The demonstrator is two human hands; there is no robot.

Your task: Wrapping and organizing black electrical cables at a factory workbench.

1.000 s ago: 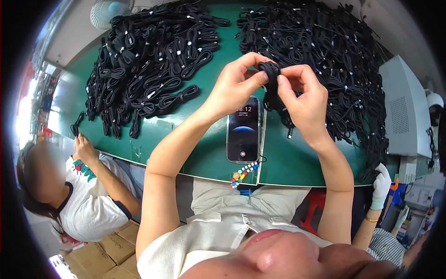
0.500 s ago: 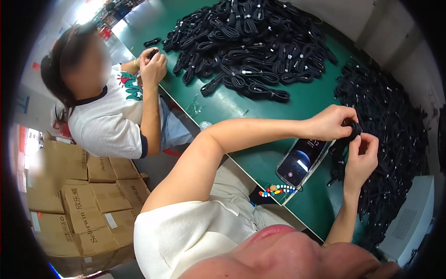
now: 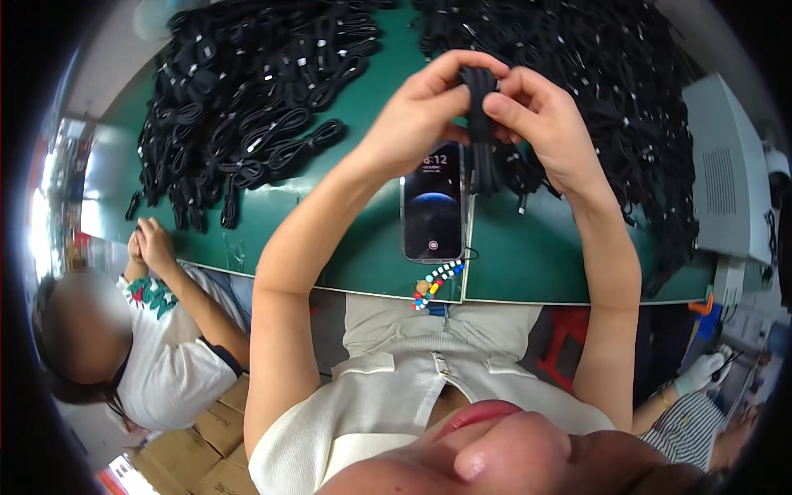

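Gripping a black cable bundle (image 3: 483, 157) up above the green table (image 3: 363, 247), just to the right of the upper end of a phone (image 3: 432, 210) lying face up with a beaded strap (image 3: 435, 287). Got the left hand (image 3: 429, 103) closed around the upper part from the left side, and the right hand (image 3: 540, 115) pinched in against the upper right edge, thumb tip right on the cable as far as visible. Looks pretty much coiled already, going by the strands hanging side by side in one long, tidy bunch. Can't make out any tie with so many fingers in the way, so wouldn't call this one finished. Definitely not set down yet, being held clear by both hands. Over on the left, seeing a big heap of looped cables (image 3: 247, 103), so seemingly plenty done there. Over on the right, seeing a darker heap (image 3: 627, 140), packed too densely to tell looped from loose, so no idea how many are left to do, honestly.
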